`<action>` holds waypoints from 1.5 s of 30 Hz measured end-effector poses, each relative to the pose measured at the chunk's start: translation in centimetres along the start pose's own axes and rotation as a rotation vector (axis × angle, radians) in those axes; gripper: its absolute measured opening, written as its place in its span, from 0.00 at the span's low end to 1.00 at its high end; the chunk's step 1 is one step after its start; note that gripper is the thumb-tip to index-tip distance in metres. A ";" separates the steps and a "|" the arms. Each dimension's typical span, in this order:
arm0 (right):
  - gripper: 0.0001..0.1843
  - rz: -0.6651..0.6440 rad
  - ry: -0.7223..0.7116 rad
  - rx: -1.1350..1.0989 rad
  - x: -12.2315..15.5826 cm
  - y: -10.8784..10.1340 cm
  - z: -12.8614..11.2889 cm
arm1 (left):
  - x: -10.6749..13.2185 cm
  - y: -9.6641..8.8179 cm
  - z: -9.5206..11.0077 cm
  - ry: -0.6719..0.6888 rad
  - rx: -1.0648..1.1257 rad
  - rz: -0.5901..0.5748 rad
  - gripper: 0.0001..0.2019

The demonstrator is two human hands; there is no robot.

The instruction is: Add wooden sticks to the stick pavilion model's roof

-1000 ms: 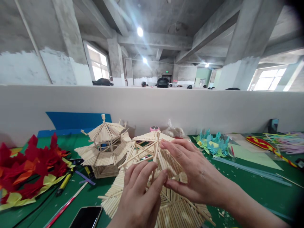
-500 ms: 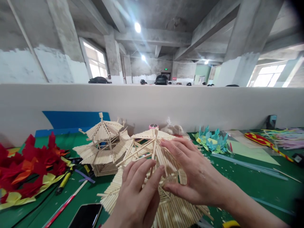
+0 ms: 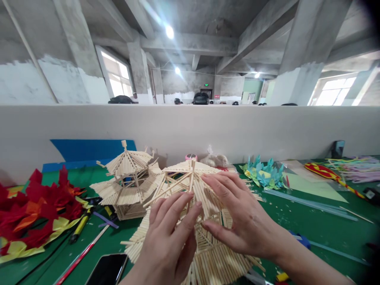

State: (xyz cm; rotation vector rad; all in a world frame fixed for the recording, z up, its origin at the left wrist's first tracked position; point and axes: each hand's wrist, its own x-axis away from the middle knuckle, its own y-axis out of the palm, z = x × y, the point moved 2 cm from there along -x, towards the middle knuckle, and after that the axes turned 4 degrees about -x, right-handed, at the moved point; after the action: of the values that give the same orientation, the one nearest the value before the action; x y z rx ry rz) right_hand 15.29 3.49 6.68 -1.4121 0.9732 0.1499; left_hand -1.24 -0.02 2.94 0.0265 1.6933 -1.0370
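A model pavilion of pale wooden sticks (image 3: 219, 265) stands in front of me, its upper roof part open frame, part covered in sticks. My left hand (image 3: 172, 233) is at the near left of that roof, fingers curved, with index finger and thumb close together against the sticks. On the right side, my right hand (image 3: 237, 213) spans a sloping roof panel (image 3: 203, 198), fingers near the peak and thumb at the lower edge. Both hands hide part of the model. Behind, to the left, stands a smaller stick pavilion (image 3: 130, 182) with a fully covered roof.
Red paper flowers (image 3: 32, 206), a yellow-and-black pen (image 3: 80, 225) and a phone (image 3: 107, 269) lie left on the green table. Blue paper flowers (image 3: 264, 172), pale blue strips (image 3: 308, 204) and a red-yellow ornament (image 3: 323, 173) lie right. A white partition (image 3: 190, 128) stands behind.
My view has shifted slightly, and a blue object now shows beyond my right forearm. Both hands stay at the roof with almost the same finger positions.
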 end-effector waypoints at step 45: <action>0.36 0.033 0.015 -0.029 0.1 0.3 0.1 | -0.5 -0.1 0.1 -0.027 -0.074 -0.076 0.24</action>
State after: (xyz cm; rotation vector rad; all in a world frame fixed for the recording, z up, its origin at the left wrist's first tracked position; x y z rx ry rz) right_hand 15.22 3.60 6.39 -1.4263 1.0101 0.1791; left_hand -0.96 0.08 3.39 -0.0997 1.7183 -1.0254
